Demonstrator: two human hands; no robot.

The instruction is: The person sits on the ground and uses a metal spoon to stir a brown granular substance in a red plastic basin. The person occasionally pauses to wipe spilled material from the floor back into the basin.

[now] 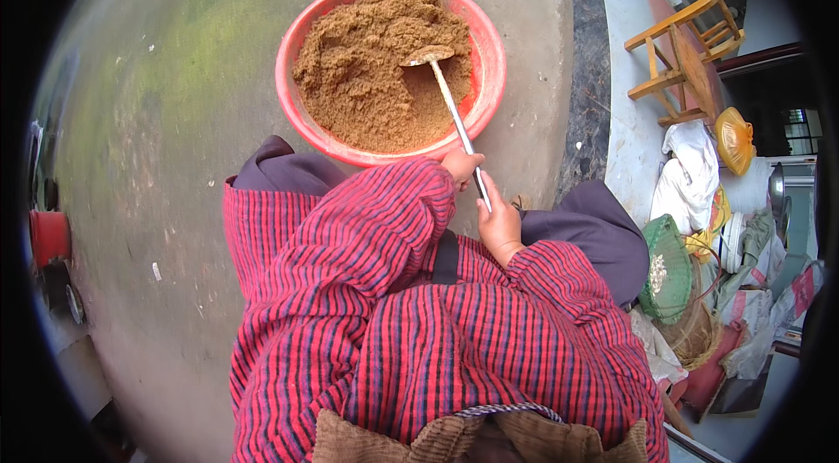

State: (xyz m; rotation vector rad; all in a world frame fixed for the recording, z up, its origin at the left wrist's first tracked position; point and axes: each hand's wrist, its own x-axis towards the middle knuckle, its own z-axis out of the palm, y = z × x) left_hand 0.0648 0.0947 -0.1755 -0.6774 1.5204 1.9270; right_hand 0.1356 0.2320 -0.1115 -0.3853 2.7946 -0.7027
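Observation:
A red plastic basin (488, 93) sits on the concrete ground just beyond my knees. Brown, crumbly, bran-like material (364, 70) fills much of it, piled higher at the far and left sides. Toward the right, a hollow exposes some of the basin's red inner wall. My left hand (462, 168) grips the shaft of a long-handled metal scoop (452, 102) near the basin's front rim. Closer to my body, my right hand (498, 217) holds the handle's end. The scoop's head rests against the material above the hollow, its edge coated with brown bits.
On the right, a dark stone strip (586, 70) edges a pale floor with a wooden chair (688, 63). Nearer lie a green basket (665, 270), white sacking (685, 181), a yellow plastic bag (734, 140) and crumpled sacks. A red bucket (49, 238) stands far left.

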